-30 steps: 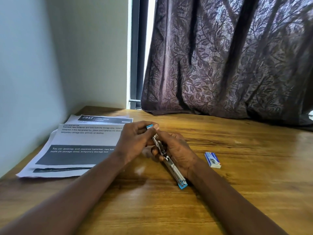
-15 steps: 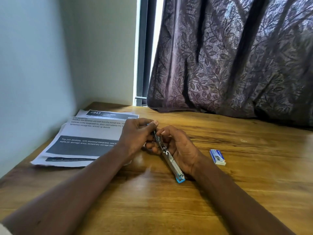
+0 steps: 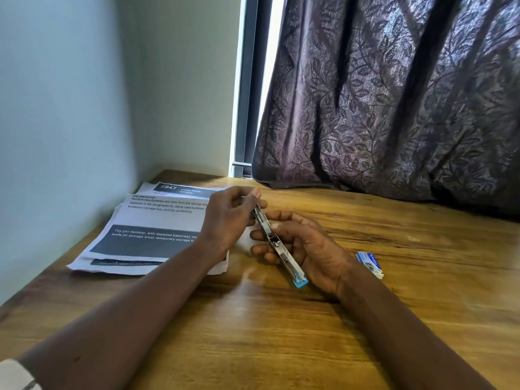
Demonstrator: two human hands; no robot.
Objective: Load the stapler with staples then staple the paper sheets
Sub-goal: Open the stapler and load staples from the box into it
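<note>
A slim metal stapler (image 3: pixel 277 246) with blue plastic ends lies swung open, slanting from upper left to lower right above the wooden table (image 3: pixel 281 333). My right hand (image 3: pixel 306 249) cradles its middle and lower part, fingers curled beneath and thumb on its top edge. My left hand (image 3: pixel 228 218) pinches the stapler's upper end between thumb and fingertips. A small blue and white staple box (image 3: pixel 370 264) lies on the table just right of my right wrist. Printed paper sheets (image 3: pixel 152 229) lie stacked at the left, partly under my left hand.
A pale wall (image 3: pixel 56 122) borders the table on the left. A dark patterned curtain (image 3: pixel 394 94) hangs along the table's back edge, with a window frame (image 3: pixel 249 80) beside it.
My left hand has slid a little up and away along the stapler's upper end. The view has shifted, so everything sits further right in the frame. My right hand keeps its hold.
</note>
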